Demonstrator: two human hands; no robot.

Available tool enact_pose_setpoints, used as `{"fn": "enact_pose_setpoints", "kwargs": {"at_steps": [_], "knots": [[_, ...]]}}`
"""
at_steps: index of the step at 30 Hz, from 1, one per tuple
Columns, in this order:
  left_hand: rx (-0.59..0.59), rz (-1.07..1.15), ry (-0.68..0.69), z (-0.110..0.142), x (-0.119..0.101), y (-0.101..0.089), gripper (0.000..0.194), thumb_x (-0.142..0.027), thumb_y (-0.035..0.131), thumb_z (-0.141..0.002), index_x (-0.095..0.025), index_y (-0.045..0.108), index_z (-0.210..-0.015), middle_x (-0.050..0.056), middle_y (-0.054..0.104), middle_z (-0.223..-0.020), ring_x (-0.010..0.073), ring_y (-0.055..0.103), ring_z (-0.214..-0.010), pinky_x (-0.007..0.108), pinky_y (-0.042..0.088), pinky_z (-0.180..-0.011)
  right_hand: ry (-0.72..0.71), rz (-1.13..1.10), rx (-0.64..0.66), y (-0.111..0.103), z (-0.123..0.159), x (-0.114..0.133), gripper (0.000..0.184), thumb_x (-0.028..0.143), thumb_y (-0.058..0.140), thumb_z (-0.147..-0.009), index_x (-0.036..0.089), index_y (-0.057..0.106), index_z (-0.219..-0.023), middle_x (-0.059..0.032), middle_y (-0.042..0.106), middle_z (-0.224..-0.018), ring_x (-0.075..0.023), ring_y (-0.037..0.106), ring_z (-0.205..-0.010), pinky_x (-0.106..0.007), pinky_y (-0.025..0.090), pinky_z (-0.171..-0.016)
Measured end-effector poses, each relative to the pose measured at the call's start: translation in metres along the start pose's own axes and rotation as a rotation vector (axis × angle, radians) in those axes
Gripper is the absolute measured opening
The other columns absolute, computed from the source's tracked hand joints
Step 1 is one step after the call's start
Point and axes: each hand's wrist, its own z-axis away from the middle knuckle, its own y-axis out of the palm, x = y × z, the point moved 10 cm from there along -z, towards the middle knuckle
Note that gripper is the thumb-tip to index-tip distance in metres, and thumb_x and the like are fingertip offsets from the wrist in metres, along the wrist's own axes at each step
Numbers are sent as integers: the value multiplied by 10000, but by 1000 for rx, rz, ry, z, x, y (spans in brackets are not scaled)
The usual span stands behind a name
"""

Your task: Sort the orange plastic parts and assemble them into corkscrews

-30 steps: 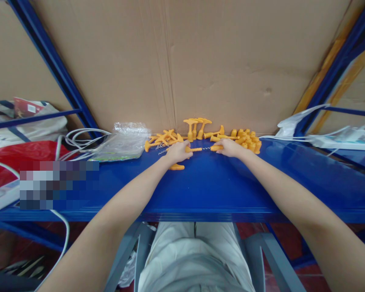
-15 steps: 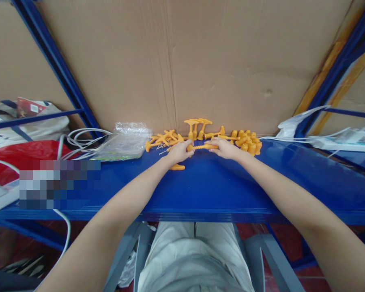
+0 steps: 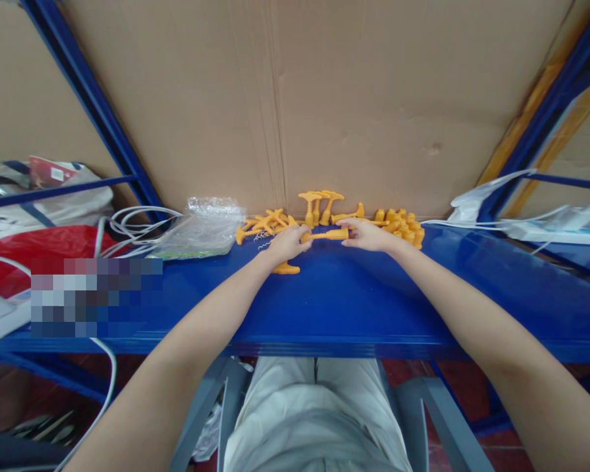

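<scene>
My left hand [image 3: 286, 244] and my right hand [image 3: 366, 235] hold one orange plastic rod [image 3: 327, 235] between them, each pinching an end, just above the blue shelf [image 3: 354, 295]. The rod has a ribbed stem and a thicker sleeve on its right end. Under my left hand lies a flat orange T-shaped piece [image 3: 285, 269]. Behind the hands, against the cardboard wall, are loose orange T-pieces [image 3: 263, 224], three upright orange T-pieces [image 3: 319, 203] and a heap of short orange caps [image 3: 402, 226]. A few small metal springs [image 3: 259, 240] lie left of my left hand.
A crumpled clear plastic bag [image 3: 201, 229] and coiled white cable [image 3: 128, 226] lie at the left of the shelf, beside a red bag [image 3: 24, 252]. White plastic and a power strip [image 3: 531, 226] sit at the right. Cardboard [image 3: 324, 98] closes the back. Blue frame posts slant on both sides.
My right hand moved left and pushed its orange sleeve along the stem, closing the gap where a thin spring showed. The two pieces now read as one rod. My left hand barely moved.
</scene>
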Motion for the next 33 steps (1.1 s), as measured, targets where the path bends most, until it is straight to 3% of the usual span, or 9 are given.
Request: {"fn": "enact_pose_setpoints", "kwargs": {"at_steps": [3, 7, 12, 16, 22, 26, 33], "knots": [[-8, -14, -2, 0, 2, -1, 290, -282, 540, -900, -178, 679, -1132, 83, 732, -1056, 230, 687, -945, 319, 518, -834, 170, -270, 50, 0, 4, -10, 338, 130, 747, -778, 173, 677, -1106, -85, 718, -1125, -181, 723, -882, -380, 601, -874], [-38, -32, 21, 1, 0, -5, 284, -283, 542, -896, -187, 676, -1126, 75, 728, -1070, 226, 686, -956, 315, 516, -845, 345, -535, 107, 10, 12, -10, 70, 202, 682, -899, 152, 660, -942, -63, 727, -876, -137, 711, -684, -282, 610, -727], [-39, -39, 30, 2, 0, -5, 278, -280, 559, -884, -190, 679, -1118, 71, 733, -1072, 242, 689, -1000, 318, 516, -850, 536, -663, 75, 22, 21, -14, 176, 215, 540, -1002, 148, 607, -853, -69, 718, -780, -109, 660, -545, -214, 550, -558], [-36, -33, 29, 1, 2, -4, 265, -283, 575, -877, -192, 679, -1103, 71, 737, -1086, 243, 695, -1010, 318, 518, -855, 580, -693, 72, 28, 23, -13, 275, 245, 483, -1029, 150, 581, -790, -64, 691, -681, -96, 590, -477, -208, 498, -500], [-67, 1, 30, 2, -1, -9, 277, -372, 618, -879, -194, 684, -1080, 71, 746, -1083, 248, 698, -1014, 321, 525, -854, 682, -777, 30, 36, 24, -15, 299, 233, 406, -1042, 191, 491, -758, -14, 582, -503, -74, 414, -367, -182, 323, -382], [-83, -15, -10, 2, 1, -11, 289, -390, 618, -888, -190, 685, -1087, 76, 750, -1077, 250, 698, -1021, 317, 530, -857, 662, -782, -4, 34, 22, -14, 242, 278, 430, -1045, 201, 471, -820, 1, 583, -503, -74, 402, -353, -176, 301, -367], [-90, -27, -40, 3, 2, -14, 284, -403, 601, -905, -206, 677, -1096, 69, 740, -1111, 239, 689, -1050, 306, 531, -871, 449, -761, 59, 22, 18, 5, 144, 284, 595, -991, 190, 512, -920, 6, 679, -623, -69, 550, -420, -158, 442, -440]]}}
